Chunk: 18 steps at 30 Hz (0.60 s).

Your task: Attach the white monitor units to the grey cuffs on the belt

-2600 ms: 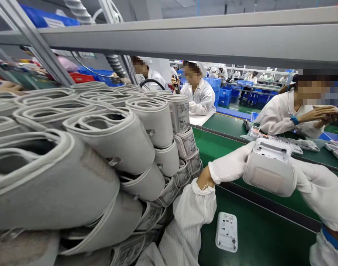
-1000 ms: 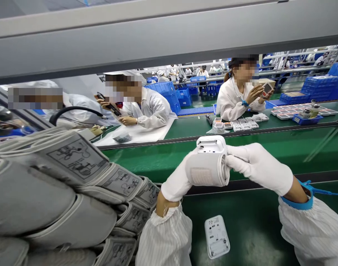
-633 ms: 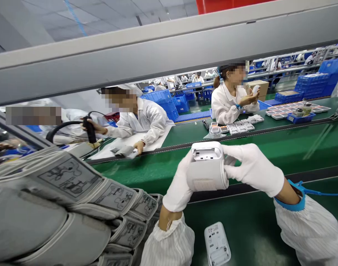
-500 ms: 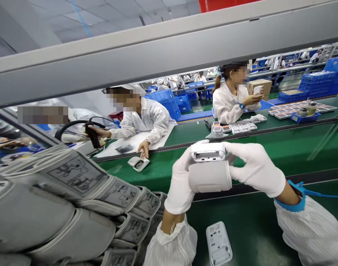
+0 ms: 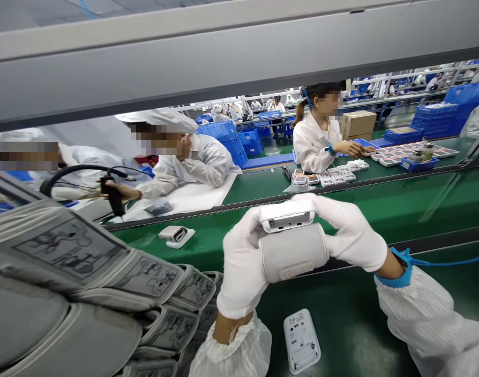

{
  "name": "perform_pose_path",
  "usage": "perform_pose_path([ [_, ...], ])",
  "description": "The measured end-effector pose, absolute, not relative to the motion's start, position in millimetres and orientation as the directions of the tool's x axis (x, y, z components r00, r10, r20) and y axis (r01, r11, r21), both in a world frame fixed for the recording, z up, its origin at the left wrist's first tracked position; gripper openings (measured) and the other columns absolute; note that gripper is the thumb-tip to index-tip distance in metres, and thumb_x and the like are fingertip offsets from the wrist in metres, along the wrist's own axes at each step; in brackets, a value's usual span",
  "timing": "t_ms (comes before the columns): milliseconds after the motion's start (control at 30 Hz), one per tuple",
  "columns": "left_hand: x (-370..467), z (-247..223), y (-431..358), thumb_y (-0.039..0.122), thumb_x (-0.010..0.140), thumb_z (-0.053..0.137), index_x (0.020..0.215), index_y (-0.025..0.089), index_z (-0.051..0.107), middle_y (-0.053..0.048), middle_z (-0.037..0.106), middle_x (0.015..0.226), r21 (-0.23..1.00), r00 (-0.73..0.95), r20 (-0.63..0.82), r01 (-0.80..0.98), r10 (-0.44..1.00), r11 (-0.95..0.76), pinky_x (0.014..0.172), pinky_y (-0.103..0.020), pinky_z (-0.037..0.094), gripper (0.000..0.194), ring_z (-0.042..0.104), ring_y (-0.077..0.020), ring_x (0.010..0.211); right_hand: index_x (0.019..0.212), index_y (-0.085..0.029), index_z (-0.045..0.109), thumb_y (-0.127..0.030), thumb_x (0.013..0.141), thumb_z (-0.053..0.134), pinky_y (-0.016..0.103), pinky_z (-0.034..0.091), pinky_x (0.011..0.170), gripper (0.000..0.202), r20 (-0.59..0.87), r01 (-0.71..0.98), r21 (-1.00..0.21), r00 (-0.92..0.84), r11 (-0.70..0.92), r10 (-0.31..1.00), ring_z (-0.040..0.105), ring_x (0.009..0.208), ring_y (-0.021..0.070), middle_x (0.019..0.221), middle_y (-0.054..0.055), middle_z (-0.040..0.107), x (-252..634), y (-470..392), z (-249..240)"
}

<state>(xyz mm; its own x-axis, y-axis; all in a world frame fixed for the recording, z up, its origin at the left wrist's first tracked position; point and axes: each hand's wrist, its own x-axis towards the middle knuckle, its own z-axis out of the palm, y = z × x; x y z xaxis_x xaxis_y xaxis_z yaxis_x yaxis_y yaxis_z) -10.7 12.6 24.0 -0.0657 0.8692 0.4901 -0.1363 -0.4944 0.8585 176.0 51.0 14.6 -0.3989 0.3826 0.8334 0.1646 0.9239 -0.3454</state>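
Note:
A white wrist blood pressure monitor (image 5: 288, 215) is up in front of me, its open battery side facing me. Its grey rolled cuff (image 5: 294, 252) hangs beneath the white case. My left hand (image 5: 243, 259), in a white glove, is closed on the left side of the case and cuff. From the right, my right hand (image 5: 351, 230), also gloved, grips the same monitor, with thumb and fingers at the case and the cuff. Another white monitor case (image 5: 302, 341) without a cuff lies on the green bench below my hands, its printed underside up.
Stacked grey cuffs (image 5: 101, 324) fill the left side. A cuffed monitor (image 5: 177, 236) lies on the green belt (image 5: 223, 230). Across it sit co-workers in white; one holds a black tool (image 5: 112, 196). A grey beam (image 5: 223, 68) crosses above. A blue cord (image 5: 451, 260) runs from my right wrist.
The monitor in my hands has tilted a little, and the view has shifted. A co-worker's hand has left the cuffed monitor on the belt and risen to the face. Another co-worker's hands have lowered to the trays.

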Motion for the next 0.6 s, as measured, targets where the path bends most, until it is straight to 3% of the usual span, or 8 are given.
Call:
perform_pose_path([
  [233,-19.2,24.7,7.4,0.038,0.092,0.072,0.096,0.021,0.079,-0.004,0.077,0.095,0.87,-0.034,0.484,-0.088,0.874,-0.485,0.08,-0.031,0.06,0.019,0.072,-0.0233,0.087,0.142,-0.017,0.065,-0.023,0.095,0.065,0.031,0.063,0.091,0.047,0.872,0.314,-0.328,-0.261,0.891,0.414,0.076,0.101,0.0235,0.118,0.009,0.077,163.3,41.7,0.1],
  [333,-23.1,31.8,4.2,0.031,0.087,0.077,0.101,0.022,0.079,-0.004,0.077,0.1,0.882,-0.002,0.471,-0.014,0.882,-0.471,0.083,-0.032,0.06,0.017,0.071,-0.0255,0.095,0.144,-0.016,0.063,-0.026,0.095,0.066,0.031,0.063,0.086,0.05,0.875,0.303,-0.341,-0.244,0.89,0.418,0.077,0.095,0.0235,0.116,0.01,0.077,160.7,43.2,-4.0],
  [600,-22.6,34.6,10.5,0.02,0.078,0.08,0.117,0.019,0.074,-0.003,0.076,0.113,0.832,0.104,0.528,0.136,0.843,-0.538,0.092,-0.029,0.058,0.039,0.071,-0.0224,0.102,0.144,-0.008,0.063,-0.022,0.091,0.07,0.035,0.058,0.104,0.055,0.754,0.185,-0.539,-0.328,0.821,0.569,0.073,0.114,0.0285,0.121,0.012,0.076,166.1,49.8,2.8],
])
